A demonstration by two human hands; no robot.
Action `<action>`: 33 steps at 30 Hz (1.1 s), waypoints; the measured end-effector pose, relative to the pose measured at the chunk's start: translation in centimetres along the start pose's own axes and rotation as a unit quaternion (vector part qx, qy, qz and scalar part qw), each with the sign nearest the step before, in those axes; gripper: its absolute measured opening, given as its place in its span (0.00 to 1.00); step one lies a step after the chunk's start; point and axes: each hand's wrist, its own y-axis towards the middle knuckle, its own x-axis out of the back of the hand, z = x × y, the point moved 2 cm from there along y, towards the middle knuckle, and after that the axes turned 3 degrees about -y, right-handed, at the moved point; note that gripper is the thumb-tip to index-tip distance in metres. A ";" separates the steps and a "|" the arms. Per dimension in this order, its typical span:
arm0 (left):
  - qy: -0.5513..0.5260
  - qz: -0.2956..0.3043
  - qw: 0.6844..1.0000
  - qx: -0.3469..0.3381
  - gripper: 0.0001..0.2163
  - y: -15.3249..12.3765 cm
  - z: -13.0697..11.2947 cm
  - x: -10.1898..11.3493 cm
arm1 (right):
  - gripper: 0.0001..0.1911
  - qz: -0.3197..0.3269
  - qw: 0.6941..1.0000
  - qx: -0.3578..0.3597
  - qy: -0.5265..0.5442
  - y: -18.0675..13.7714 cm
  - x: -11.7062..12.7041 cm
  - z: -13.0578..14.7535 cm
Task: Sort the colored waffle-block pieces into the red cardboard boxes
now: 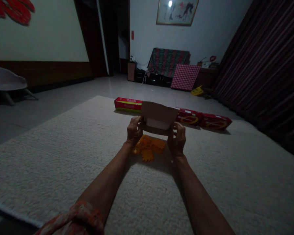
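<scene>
I see both hands working a brown cardboard box with an open flap [159,112]. The left hand [134,130] grasps its left end and the right hand [176,138] its right, so the grip is closed on it. On the cream textured rug [75,156], just on the near side of the box, lies a heap of orange, toothed, plastic-looking pieces [147,154]. The step seems to be positioning the opened box; the next move probably calls for even, two-handed support.
</scene>
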 end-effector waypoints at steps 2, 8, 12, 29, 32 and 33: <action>0.000 0.013 1.000 0.002 0.19 0.4 -0.8 -0.2 | 0.16 0.007 1.000 -0.026 -0.006 0.8 0.7 -0.3; -0.018 0.067 0.997 0.020 0.20 1.1 -5.0 -2.2 | 0.22 0.029 0.995 -0.058 -0.082 3.4 5.5 -2.0; -0.008 0.135 0.990 0.049 0.17 0.7 -9.4 -3.8 | 0.22 0.125 0.972 -0.149 -0.131 4.1 10.6 -3.5; -0.001 0.228 0.944 0.238 0.18 -4.4 -12.1 -3.7 | 0.21 0.195 0.906 -0.333 -0.172 -0.3 18.0 -5.8; 0.003 0.201 0.938 0.283 0.19 -4.7 -11.8 -3.2 | 0.19 0.167 0.899 -0.375 -0.154 -1.0 18.0 -6.4; 0.001 0.194 0.935 0.298 0.19 -4.8 -11.8 -3.2 | 0.19 0.162 0.896 -0.386 -0.146 -1.2 18.0 -6.6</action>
